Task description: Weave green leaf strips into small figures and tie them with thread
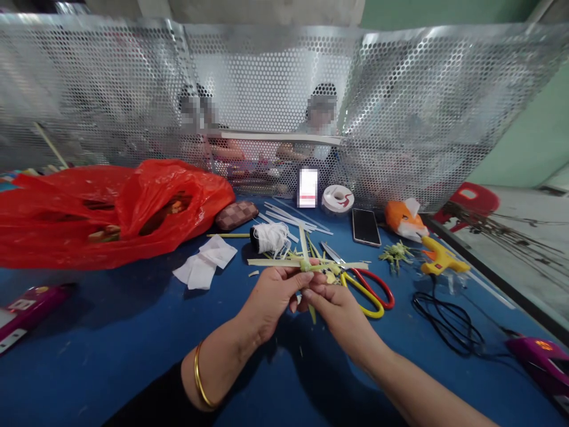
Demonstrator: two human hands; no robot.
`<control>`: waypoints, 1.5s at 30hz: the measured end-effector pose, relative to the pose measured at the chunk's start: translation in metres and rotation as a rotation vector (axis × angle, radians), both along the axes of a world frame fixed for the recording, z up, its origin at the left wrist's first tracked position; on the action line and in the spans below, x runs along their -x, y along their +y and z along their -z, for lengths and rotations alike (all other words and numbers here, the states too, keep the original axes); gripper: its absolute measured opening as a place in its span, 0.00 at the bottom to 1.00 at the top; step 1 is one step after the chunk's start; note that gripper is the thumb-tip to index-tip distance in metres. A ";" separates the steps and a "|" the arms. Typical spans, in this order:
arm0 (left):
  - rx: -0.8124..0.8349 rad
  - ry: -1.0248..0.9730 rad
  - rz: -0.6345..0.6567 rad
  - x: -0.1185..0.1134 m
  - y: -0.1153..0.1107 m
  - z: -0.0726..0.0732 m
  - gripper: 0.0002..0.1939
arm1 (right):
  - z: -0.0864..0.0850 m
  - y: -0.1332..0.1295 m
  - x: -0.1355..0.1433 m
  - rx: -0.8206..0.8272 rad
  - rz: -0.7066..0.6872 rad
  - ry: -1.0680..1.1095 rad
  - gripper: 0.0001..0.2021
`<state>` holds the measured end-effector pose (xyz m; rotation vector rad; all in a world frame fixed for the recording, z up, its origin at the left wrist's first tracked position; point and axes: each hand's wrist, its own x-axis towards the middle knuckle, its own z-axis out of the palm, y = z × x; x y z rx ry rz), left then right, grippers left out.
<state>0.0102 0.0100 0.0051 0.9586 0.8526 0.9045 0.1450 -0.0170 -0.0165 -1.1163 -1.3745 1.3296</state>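
Head view, left hand [276,292] and right hand [338,305] pinching pale-green strips [304,265] (both curled nearly closed), scissors [371,273] alongside

Legible text: none. Tape roll, white [338,205]: red mark, unreadable. Phone, screen lit [308,185]: reddish band, unreadable. Power strip, purple, right side [539,360]: glowing orange mark, unreadable.
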 end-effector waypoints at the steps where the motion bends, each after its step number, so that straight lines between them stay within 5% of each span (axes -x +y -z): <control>1: -0.005 0.002 -0.011 0.000 0.000 0.001 0.18 | 0.002 0.000 0.000 -0.021 0.002 -0.019 0.19; 10: -0.036 -0.007 -0.091 0.000 0.002 -0.003 0.09 | 0.002 -0.012 0.003 -0.046 0.088 -0.163 0.18; 24: 0.012 -0.077 -0.139 -0.002 0.004 0.004 0.14 | 0.002 -0.026 0.011 -0.238 0.096 -0.321 0.18; 29: 0.053 -0.084 -0.112 0.002 0.007 0.002 0.17 | -0.001 -0.012 0.002 -0.056 0.068 -0.200 0.22; 36: 0.045 0.059 0.068 0.000 0.002 -0.004 0.12 | -0.009 0.010 -0.014 0.136 0.295 0.345 0.17; 45: 0.012 0.177 0.024 -0.008 -0.001 0.008 0.12 | -0.001 0.010 -0.011 0.035 0.377 0.330 0.13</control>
